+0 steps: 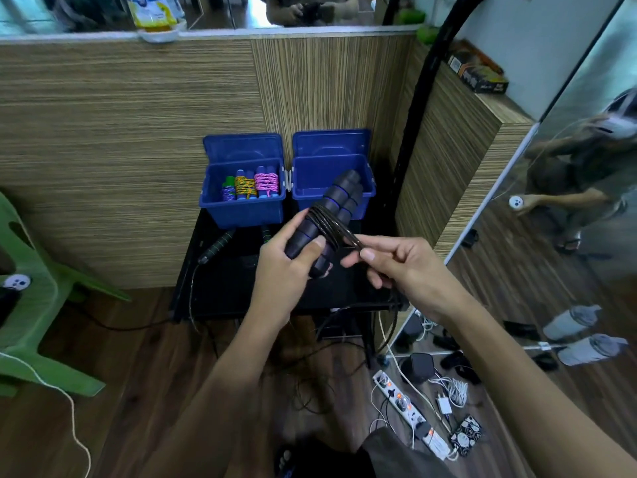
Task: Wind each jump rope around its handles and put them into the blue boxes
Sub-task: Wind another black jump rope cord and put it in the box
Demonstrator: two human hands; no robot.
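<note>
Winding black rope onto paired handles, above desk front edge
Left hand (281,267) grips handles (331,212); right hand (396,267) fingers pinch rope (339,231). Keep turns tight; empty right blue box (331,174) likely next

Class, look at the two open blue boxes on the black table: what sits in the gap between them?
In the head view, only the white latch clips of the left blue box and right blue box show there.
</note>
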